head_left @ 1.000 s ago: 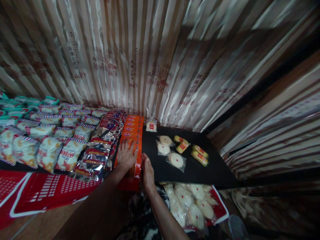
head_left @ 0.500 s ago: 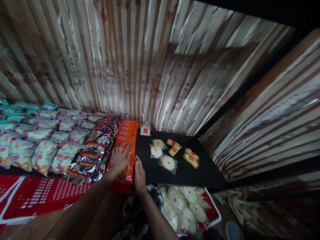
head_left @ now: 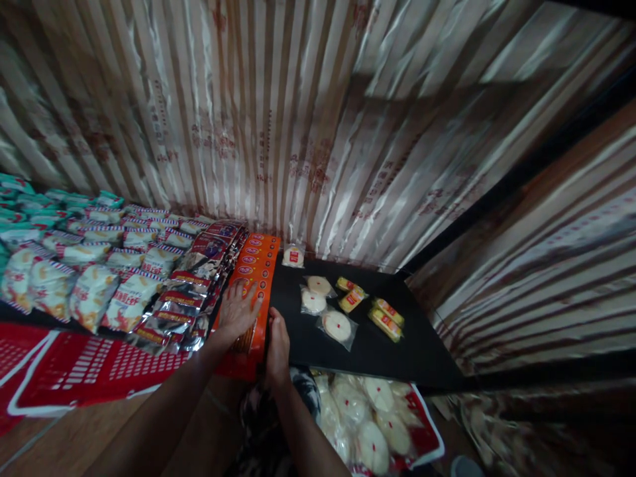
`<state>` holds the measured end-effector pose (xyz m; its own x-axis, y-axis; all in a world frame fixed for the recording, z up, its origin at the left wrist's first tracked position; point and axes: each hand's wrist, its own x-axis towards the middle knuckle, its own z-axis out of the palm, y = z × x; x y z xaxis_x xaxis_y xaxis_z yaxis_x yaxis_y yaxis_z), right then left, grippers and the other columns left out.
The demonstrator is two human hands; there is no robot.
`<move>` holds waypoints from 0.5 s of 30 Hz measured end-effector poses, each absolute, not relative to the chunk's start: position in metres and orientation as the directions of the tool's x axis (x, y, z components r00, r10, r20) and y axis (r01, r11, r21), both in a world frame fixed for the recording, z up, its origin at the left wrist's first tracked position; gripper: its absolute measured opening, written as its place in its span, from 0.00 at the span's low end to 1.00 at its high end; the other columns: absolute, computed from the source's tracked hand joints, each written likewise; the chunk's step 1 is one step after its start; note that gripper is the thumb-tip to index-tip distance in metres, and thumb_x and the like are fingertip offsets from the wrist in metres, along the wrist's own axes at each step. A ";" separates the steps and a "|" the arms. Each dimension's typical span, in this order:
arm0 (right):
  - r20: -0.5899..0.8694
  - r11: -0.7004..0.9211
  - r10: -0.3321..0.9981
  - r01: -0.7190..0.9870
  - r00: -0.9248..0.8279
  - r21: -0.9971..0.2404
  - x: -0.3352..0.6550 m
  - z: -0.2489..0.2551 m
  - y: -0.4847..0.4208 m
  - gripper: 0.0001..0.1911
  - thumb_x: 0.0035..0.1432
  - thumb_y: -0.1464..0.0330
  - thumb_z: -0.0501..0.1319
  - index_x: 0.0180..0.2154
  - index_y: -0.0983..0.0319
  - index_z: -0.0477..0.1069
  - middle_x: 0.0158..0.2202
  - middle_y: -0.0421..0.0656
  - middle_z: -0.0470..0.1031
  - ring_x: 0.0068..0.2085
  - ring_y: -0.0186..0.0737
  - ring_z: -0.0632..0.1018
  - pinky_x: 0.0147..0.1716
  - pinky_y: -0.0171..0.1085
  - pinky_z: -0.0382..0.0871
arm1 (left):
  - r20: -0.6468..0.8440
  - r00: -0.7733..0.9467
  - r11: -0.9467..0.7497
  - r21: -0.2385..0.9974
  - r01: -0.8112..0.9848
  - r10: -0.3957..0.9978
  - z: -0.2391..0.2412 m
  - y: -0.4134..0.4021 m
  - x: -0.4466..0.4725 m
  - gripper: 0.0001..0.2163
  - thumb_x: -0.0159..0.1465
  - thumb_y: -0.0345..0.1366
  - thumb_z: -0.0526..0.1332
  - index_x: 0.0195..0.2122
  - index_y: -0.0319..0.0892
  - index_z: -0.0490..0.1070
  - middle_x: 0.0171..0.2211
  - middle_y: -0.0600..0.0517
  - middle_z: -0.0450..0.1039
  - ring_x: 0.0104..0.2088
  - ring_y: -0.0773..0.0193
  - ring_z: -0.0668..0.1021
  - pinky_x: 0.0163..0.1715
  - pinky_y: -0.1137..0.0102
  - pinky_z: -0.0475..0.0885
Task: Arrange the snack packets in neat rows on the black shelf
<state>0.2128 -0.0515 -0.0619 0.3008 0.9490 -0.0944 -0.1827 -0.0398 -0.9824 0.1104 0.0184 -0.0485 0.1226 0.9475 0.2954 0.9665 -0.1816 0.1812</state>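
Note:
A long orange snack packet (head_left: 262, 262), printed with rows of round logos, lies lengthwise on the black shelf. Near its front end, brown contents show through a window. My left hand (head_left: 240, 308) rests flat on the packet with the fingers spread. Alongside the packet's right edge is my right hand (head_left: 278, 341), turned on its side, fingers stretched out and holding nothing. To the left, dark silver-and-maroon packets (head_left: 191, 285) lie in an overlapping row against the orange one.
White snack bags (head_left: 132, 298) and green bags (head_left: 37, 209) cover the shelf's left. On the black shelf (head_left: 417, 344) lie bagged round white discs (head_left: 338, 326) and yellow packs (head_left: 386, 319). Below stand a red basket (head_left: 94, 368) and another basket (head_left: 440, 440) of bagged discs. Striped sheeting (head_left: 298, 132) hangs behind.
The view has shifted slightly, so the shelf's near items appear a little higher and farther right. My hands keep nearly the same places at the orange packet.

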 end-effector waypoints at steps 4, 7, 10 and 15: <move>-0.087 -0.028 0.951 -0.195 0.298 -0.980 0.218 -0.062 -0.057 0.28 0.57 0.51 0.51 0.51 0.61 0.67 0.54 0.45 0.68 0.55 0.42 0.68 0.55 0.39 0.59 | 0.291 0.104 -0.167 0.201 0.965 0.951 -0.047 0.018 0.112 0.25 0.64 0.46 0.45 0.58 0.36 0.59 0.57 0.39 0.62 0.58 0.50 0.63 0.56 0.57 0.55; -0.100 -0.038 0.958 -0.229 0.269 -0.973 0.221 -0.062 -0.062 0.28 0.56 0.50 0.52 0.51 0.62 0.67 0.55 0.46 0.68 0.55 0.42 0.68 0.55 0.39 0.59 | 0.268 0.129 -0.178 0.170 0.969 0.955 -0.045 0.019 0.113 0.26 0.64 0.46 0.45 0.56 0.33 0.60 0.57 0.37 0.62 0.58 0.49 0.63 0.56 0.57 0.55; -0.096 -0.029 0.963 -0.255 0.252 -0.966 0.222 -0.062 -0.066 0.28 0.56 0.50 0.52 0.50 0.62 0.67 0.55 0.47 0.68 0.55 0.42 0.68 0.55 0.39 0.59 | 0.235 0.152 -0.188 0.139 0.972 0.960 -0.042 0.020 0.112 0.25 0.65 0.44 0.44 0.56 0.31 0.61 0.56 0.36 0.62 0.58 0.49 0.63 0.56 0.57 0.55; -0.041 0.017 0.979 -0.280 0.200 -0.960 0.223 -0.057 -0.079 0.26 0.57 0.52 0.53 0.50 0.62 0.67 0.51 0.48 0.71 0.51 0.42 0.71 0.52 0.41 0.63 | 0.273 0.103 -0.158 0.188 0.969 0.956 -0.033 0.017 0.118 0.24 0.65 0.42 0.44 0.54 0.30 0.63 0.56 0.35 0.63 0.59 0.47 0.61 0.57 0.55 0.54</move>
